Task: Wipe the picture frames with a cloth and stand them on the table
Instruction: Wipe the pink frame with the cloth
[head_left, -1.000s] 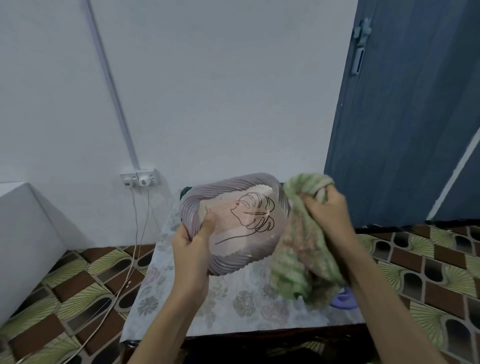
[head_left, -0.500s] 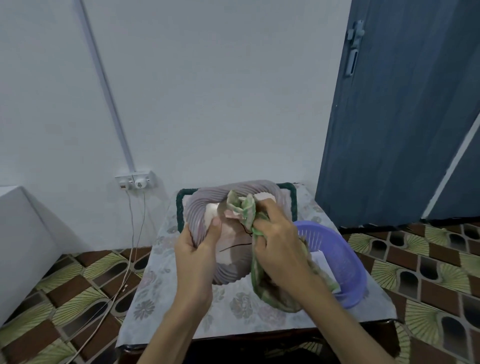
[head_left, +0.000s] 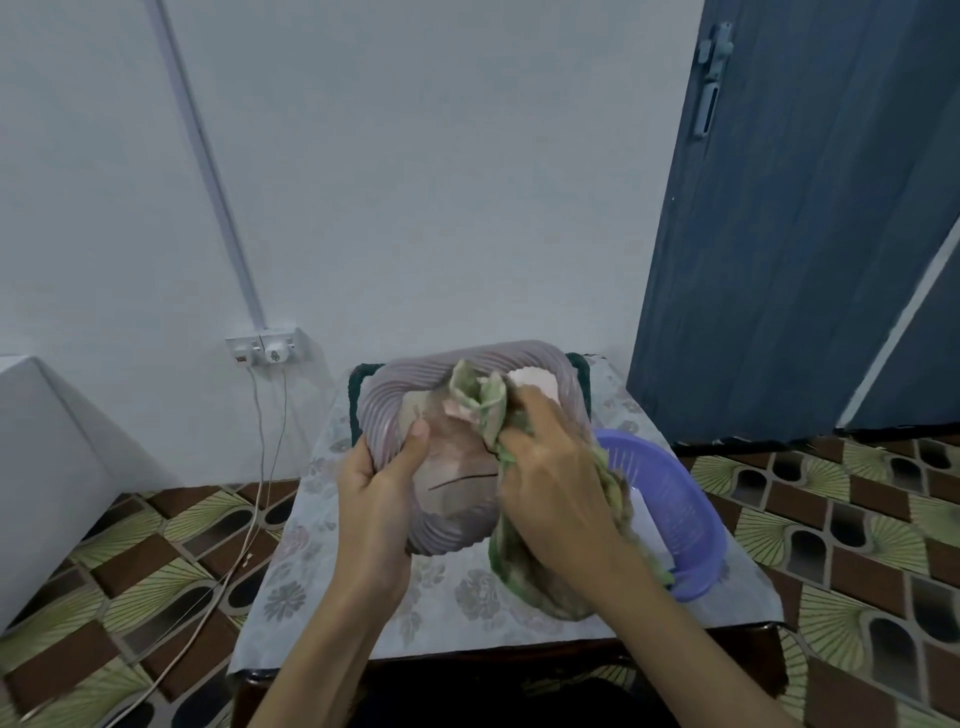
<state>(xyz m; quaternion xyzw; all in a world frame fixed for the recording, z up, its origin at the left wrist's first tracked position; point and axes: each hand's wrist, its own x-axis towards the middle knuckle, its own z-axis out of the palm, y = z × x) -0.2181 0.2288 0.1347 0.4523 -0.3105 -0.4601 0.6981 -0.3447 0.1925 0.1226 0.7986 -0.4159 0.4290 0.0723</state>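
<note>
I hold a ribbed, pale purple picture frame (head_left: 395, 395) tilted above the small table (head_left: 332, 561). My left hand (head_left: 379, 488) grips its left edge, thumb on the pink picture face. My right hand (head_left: 550, 478) is closed on a crumpled green cloth (head_left: 483, 400) and presses it against the upper middle of the picture, hiding most of the drawing. The rest of the cloth hangs down below my right hand. Behind the held frame stands a dark green frame (head_left: 358, 384), mostly hidden.
A purple plastic basket (head_left: 675, 499) sits on the table's right side, something white inside it. A wall socket (head_left: 267, 351) with cables hangs at the left. A blue door (head_left: 779, 234) stands to the right, a white box (head_left: 47, 457) to the left.
My right hand brought the cloth from beside the frame's right edge onto the picture face and keeps rubbing it there. The view has dropped, so the basket and green frame now show.
</note>
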